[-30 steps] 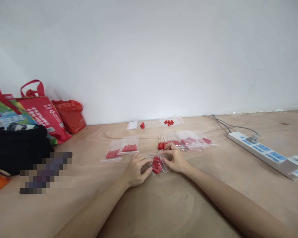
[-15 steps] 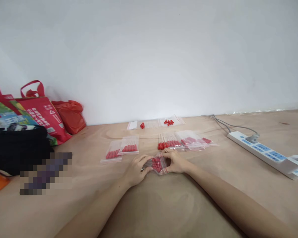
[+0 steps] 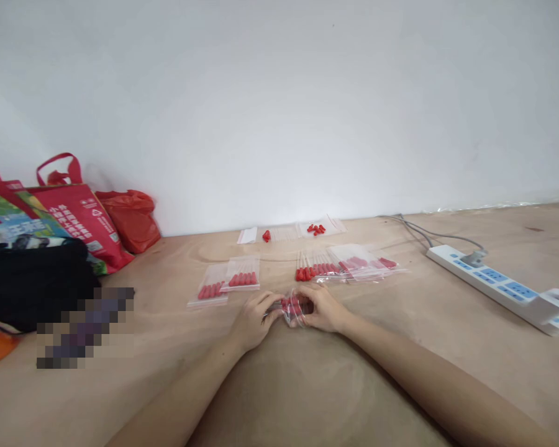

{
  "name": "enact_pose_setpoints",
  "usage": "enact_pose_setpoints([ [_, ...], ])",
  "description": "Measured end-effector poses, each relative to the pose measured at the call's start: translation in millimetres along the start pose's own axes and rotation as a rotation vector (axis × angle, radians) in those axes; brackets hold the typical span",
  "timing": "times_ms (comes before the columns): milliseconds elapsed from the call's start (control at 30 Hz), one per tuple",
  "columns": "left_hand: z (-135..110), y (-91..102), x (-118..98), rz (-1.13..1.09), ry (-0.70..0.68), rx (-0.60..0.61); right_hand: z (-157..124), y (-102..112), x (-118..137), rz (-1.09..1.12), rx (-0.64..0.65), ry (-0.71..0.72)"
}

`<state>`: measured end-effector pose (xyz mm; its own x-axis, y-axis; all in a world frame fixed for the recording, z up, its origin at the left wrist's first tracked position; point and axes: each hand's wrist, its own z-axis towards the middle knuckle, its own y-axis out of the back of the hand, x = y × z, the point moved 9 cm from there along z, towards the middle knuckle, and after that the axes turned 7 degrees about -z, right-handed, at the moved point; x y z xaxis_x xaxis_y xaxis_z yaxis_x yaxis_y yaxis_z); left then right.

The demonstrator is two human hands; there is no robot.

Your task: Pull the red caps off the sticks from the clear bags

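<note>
Close in front of me, a clear zip bag is around the red handles of a bundle of small screwdrivers. My left hand is closed on the thin shafts at the bundle's left end. My right hand grips the bag from the right, its fingers curled over the plastic. Just beyond my hands, several loose red-handled screwdrivers lie in a row with shafts pointing away. Overlapping them on the right are zip bags with red handles inside.
Two filled zip bags overlap left of centre. Near the wall lie another zip bag with small red pieces and a white card. A power strip is at right. Shopping bags and a black bag stand at left.
My right hand has moved slightly left and curled more around the bag, drawing it closer about the red handles. My left hand has barely moved.
</note>
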<state>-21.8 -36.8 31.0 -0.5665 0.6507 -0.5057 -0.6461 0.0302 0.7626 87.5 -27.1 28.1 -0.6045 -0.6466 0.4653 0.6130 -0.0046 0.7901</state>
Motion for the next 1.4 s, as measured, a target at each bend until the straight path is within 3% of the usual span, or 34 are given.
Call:
enact_pose_setpoints([
  [200, 0.3, 1.1, 1.4, -0.024, 0.020, -0.010, 3.2, -7.1, -10.3, 0.250, 0.006, -0.074],
  [467, 1.6, 9.2, 10.1, -0.021, 0.069, -0.071, 0.3, -0.5, -57.5, 0.684, -0.016, -0.339],
  [600, 2.6, 8.2, 11.5, -0.012, 0.068, -0.056, -0.2, -8.5, -57.8, 0.911, 0.015, -0.381],
  [700, 3.1, 7.3, 11.5, -0.012, 0.071, -0.046, 1.6, -7.1, -56.8, 0.938, 0.028, -0.408],
  [800, 3.3, 7.5, 10.5, -0.020, 0.078, -0.035, 2.5, 15.2, -69.5, 0.875, -0.005, -0.478],
  [933, 3.3, 5.5, 4.3, -0.048, 0.063, 0.026, 2.0, 71.4, -99.9, 0.780, -0.187, -0.572],
  [1033, 2.6, 0.1, -4.0, -0.064, 0.011, 0.111, 7.7, 103.5, -105.2, 0.695, -0.405, -0.518],
  [1100, 1.4, -3.9, -9.5, -0.063, -0.035, 0.167, 15.3, 108.1, -94.1, 0.563, -0.534, -0.426],
  [1167, -0.1, -7.3, -13.0, -0.058, -0.067, 0.212, 25.8, 98.5, -72.2, 0.333, -0.604, -0.306],
  [1200, -0.7, -8.5, -13.7, -0.055, -0.074, 0.226, 34.2, 86.7, -56.6, 0.168, -0.573, -0.223],
  [1300, -1.8, -11.0, -12.7, -0.049, -0.072, 0.251, 58.5, 31.3, -19.5, -0.388, -0.298, -0.022],
  [1400, -2.0, -12.4, -10.8, -0.043, -0.064, 0.259, 66.2, -0.9, -11.1, -0.522, -0.152, 0.060],
])
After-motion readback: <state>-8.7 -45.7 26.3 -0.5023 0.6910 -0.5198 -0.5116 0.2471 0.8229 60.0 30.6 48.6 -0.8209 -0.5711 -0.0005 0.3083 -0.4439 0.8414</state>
